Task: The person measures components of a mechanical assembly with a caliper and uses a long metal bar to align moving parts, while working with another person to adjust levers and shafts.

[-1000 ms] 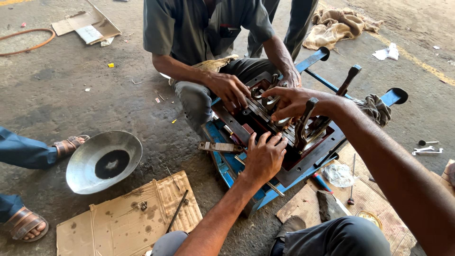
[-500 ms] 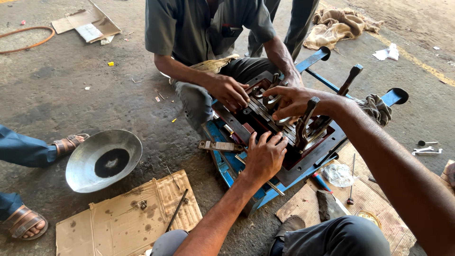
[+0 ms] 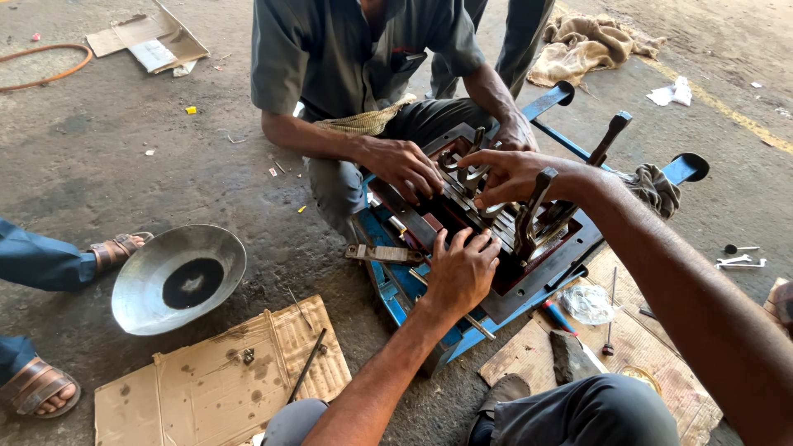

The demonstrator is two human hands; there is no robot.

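Note:
A dark greasy gearbox cover with shift rails and levers (image 3: 545,248) lies on a blue metal stand (image 3: 396,289) on the concrete floor. My left hand (image 3: 461,268) presses flat on the near edge of the metal block, fingers spread over it. My right hand (image 3: 508,175) reaches over the middle, its fingers curled on the shiny rails and forks (image 3: 471,177). A person in a grey shirt sits opposite; one of that person's hands (image 3: 405,165) rests on the far left side of the block, the other (image 3: 516,132) on the far edge.
A metal bowl with black oil (image 3: 178,277) stands at left beside stained cardboard (image 3: 219,376) with a thin rod (image 3: 307,363). A flat metal piece (image 3: 382,253) lies by the stand. Screwdrivers (image 3: 610,310) and a plastic bag (image 3: 585,301) are at right. Sandalled feet of another person (image 3: 37,384) show at left.
My left hand has settled a little further onto the block's near edge. My right hand and the other person's hands stay on the rails with small shifts.

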